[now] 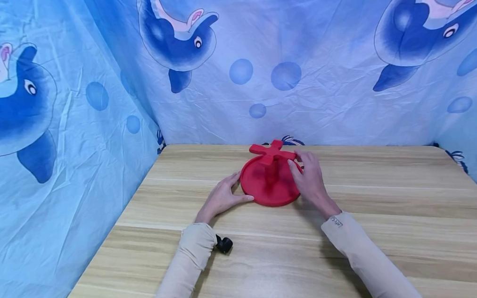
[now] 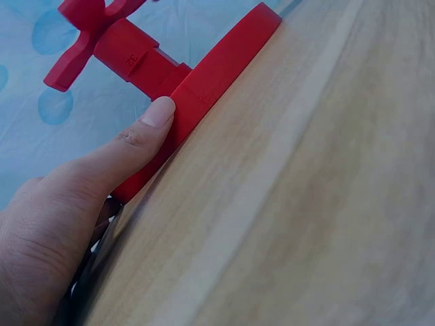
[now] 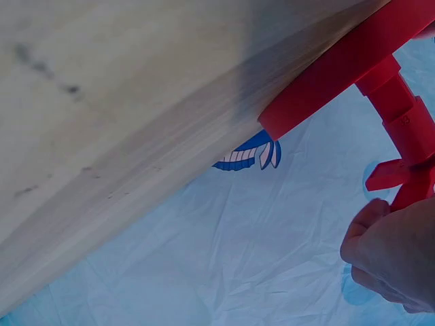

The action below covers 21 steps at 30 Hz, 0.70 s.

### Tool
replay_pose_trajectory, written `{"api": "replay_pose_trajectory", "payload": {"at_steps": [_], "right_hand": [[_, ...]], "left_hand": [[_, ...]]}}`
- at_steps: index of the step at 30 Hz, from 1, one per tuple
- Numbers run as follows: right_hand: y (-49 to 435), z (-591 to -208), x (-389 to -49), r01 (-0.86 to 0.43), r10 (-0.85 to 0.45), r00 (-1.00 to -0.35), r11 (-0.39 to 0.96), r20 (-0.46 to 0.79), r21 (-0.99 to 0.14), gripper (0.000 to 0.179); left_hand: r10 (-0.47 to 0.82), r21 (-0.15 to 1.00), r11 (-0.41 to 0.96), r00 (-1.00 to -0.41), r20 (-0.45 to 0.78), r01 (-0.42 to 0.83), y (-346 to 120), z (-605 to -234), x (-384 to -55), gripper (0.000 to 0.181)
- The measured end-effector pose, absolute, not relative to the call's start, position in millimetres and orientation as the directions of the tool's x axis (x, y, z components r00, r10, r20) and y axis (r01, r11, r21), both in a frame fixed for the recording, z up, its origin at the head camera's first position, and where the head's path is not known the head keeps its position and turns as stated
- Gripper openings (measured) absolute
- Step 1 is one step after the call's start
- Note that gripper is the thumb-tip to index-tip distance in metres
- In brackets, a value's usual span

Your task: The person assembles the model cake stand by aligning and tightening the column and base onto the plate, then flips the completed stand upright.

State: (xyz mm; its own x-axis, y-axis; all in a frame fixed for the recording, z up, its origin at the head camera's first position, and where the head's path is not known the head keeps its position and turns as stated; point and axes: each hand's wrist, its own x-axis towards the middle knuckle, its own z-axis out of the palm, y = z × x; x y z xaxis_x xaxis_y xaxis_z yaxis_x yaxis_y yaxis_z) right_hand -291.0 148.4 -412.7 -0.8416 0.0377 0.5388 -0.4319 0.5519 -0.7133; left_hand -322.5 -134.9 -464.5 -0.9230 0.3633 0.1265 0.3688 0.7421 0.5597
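Observation:
A red plastic stand with a round, rimmed base (image 1: 269,204) sits on the table toward the back. From its middle rises a short post (image 2: 129,54), marked with a number, topped by a four-armed cross (image 1: 272,152). My left hand (image 1: 221,198) grips the base's left edge, thumb at the front and fingers round the far side; in the left wrist view the thumb (image 2: 158,114) presses the rim. With thumb and fingers my right hand (image 1: 310,176) pinches the cross's right arm, above the base. The right wrist view shows this hand's curled fingers below the cross (image 3: 387,175).
The wood-grain table (image 1: 249,271) reaches back to a blue dolphin-print cloth (image 1: 320,108), which also hangs along the left and right sides. A small black device (image 1: 224,245) is at the left wrist, just over the table.

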Motion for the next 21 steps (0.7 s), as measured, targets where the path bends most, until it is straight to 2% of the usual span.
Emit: {"api": "replay_pose_trajectory", "payload": {"at_steps": [7, 21], "right_hand": [[148, -415, -287, -0.479, 0.037, -0.819, 0.506, 0.572, -0.718, 0.039], [135, -418, -274, -0.558, 0.007, -0.766, 0.488, 0.643, -0.671, 0.044]], "left_hand": [[0.369, 0.561, 0.738, -0.921, 0.128, 0.374, -135, -463, -322, 0.106], [0.363, 0.566, 0.734, -0.921, 0.139, 0.374, -135, -466, -323, 0.107]]}}
